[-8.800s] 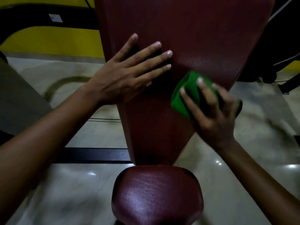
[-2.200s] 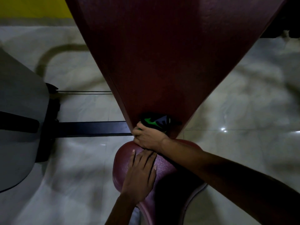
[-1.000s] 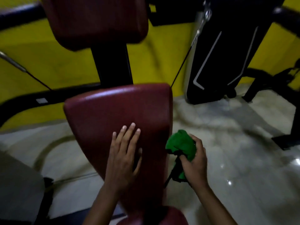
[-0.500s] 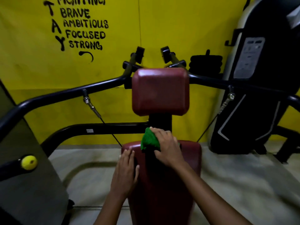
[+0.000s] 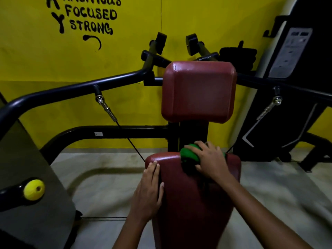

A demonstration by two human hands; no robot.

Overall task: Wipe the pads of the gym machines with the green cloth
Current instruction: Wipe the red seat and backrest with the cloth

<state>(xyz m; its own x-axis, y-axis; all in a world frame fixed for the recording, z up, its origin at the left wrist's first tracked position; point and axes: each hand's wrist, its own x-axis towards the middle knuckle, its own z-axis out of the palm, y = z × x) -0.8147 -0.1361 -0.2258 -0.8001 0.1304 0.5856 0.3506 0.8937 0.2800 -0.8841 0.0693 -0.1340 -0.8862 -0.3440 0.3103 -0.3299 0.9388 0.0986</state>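
A dark red back pad (image 5: 194, 191) of a gym machine stands in front of me, with a second red head pad (image 5: 197, 90) above it on a black post. My right hand (image 5: 210, 162) grips the bunched green cloth (image 5: 188, 154) and holds it against the top edge of the back pad, right of the middle. My left hand (image 5: 149, 191) lies flat with straight fingers on the pad's left edge, a little below the top.
Black machine arms (image 5: 75, 88) with steel cable ends reach out to both sides. A grey panel with a yellow knob (image 5: 34, 189) stands at the left. A black weight-stack cover (image 5: 294, 78) stands at the right, before a yellow wall. The floor is pale tile.
My view has risen from the seat to the top of the back pad. My right hand carried the cloth up there and is sliding it rightward along the top edge. My left hand stays on the left edge.
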